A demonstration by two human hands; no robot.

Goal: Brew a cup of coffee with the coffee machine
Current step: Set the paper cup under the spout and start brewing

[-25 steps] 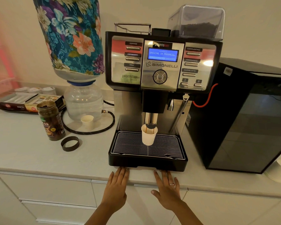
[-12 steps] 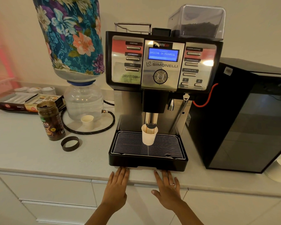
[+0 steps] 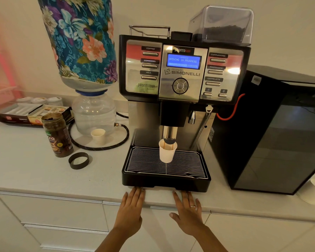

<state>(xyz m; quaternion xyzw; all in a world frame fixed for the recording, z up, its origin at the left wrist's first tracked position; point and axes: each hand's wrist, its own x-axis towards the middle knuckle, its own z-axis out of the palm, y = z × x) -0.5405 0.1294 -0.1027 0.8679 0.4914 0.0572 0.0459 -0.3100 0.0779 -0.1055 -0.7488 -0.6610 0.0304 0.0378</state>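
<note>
The black and silver coffee machine (image 3: 182, 75) stands on the counter, its blue screen (image 3: 183, 61) reading "brewing in progress". A white paper cup (image 3: 167, 151) sits on the wire drip grate (image 3: 147, 162) under the spout (image 3: 169, 135), and thin brown streams run into it. My left hand (image 3: 130, 210) lies flat on the counter edge just in front of the drip tray, fingers straight. My right hand (image 3: 187, 213), with a ring, lies flat beside it. Neither hand holds anything.
Left of the machine stand a water jug (image 3: 94, 113) under a floral cover, a second paper cup (image 3: 98, 136), an open coffee jar (image 3: 57, 134), a black ring lid (image 3: 78, 160) and a tray of sachets (image 3: 29, 113). A black appliance (image 3: 273, 128) fills the right.
Both hands stay flat on the counter edge. The progress bar on the screen has filled further while coffee keeps running into the cup.
</note>
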